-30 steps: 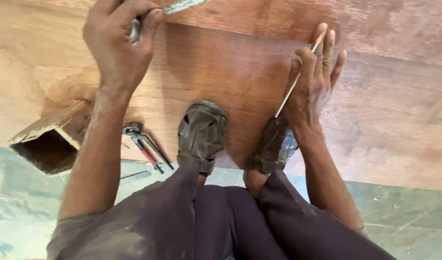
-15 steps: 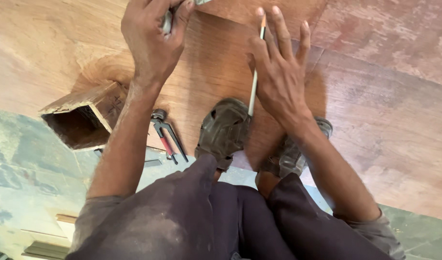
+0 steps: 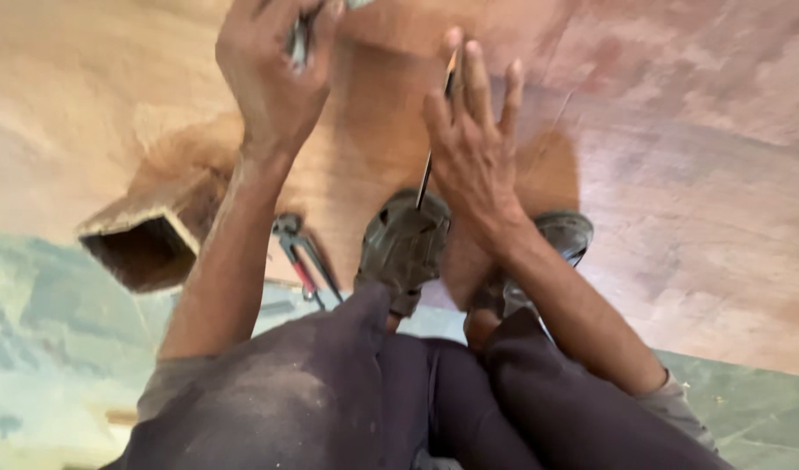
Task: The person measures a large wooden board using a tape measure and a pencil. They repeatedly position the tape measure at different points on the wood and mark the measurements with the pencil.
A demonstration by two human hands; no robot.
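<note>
A large sheet of reddish-brown plywood (image 3: 678, 174) is spread over the floor, with a smaller, darker panel (image 3: 373, 148) laid on top of it and pinned under both sandalled feet. The whole view is blurred, and it has swung slightly since half a second ago, so the panel's far edge now sits at the very top of the picture.

At the left, an open wooden box (image 3: 142, 244) lies at the sheet's near edge, and it appears unmoved relative to the sheet.

The right hand (image 3: 473, 148) is spread flat on the panel, its fingers extended, with a pencil (image 3: 434, 139) carried along the index finger. This hand has been brought leftward across the panel over the last second, from beside the right foot to above the left one, which suggests that the mark is being set at a new place.

The left hand (image 3: 273, 74) is closed around a metal ruler (image 3: 299, 39) at the panel's far edge, much as before.

Red-handled pincers (image 3: 299, 252) lie untouched beside the left foot.
</note>
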